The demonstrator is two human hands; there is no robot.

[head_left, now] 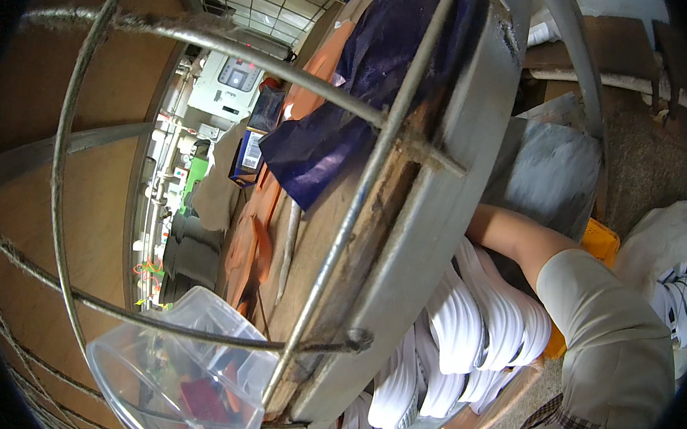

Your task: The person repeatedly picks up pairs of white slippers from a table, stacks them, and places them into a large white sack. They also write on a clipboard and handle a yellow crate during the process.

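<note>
One of my arms, apparently the right, comes in from the lower right in a light beige sleeve [610, 322]. Its bare forearm [510, 234] reaches in behind the metal table edge [411, 257], which hides the hand. Just below the forearm hang or stand several white, curved pieces [457, 318] that look like shoe soles, packed side by side. More white pieces [360, 427] lie farther down along the edge. Whether the hidden hand touches any of them I cannot tell. My left hand is out of the picture.
A wire rack [353, 230] crosses the view, with a clear plastic bin [187, 380] of small items. Dark purple sheeting [351, 109] and orange pieces [246, 254] lie on the worn wooden table. Yellow crate [601, 240] and white bundles [674, 261] stand at right.
</note>
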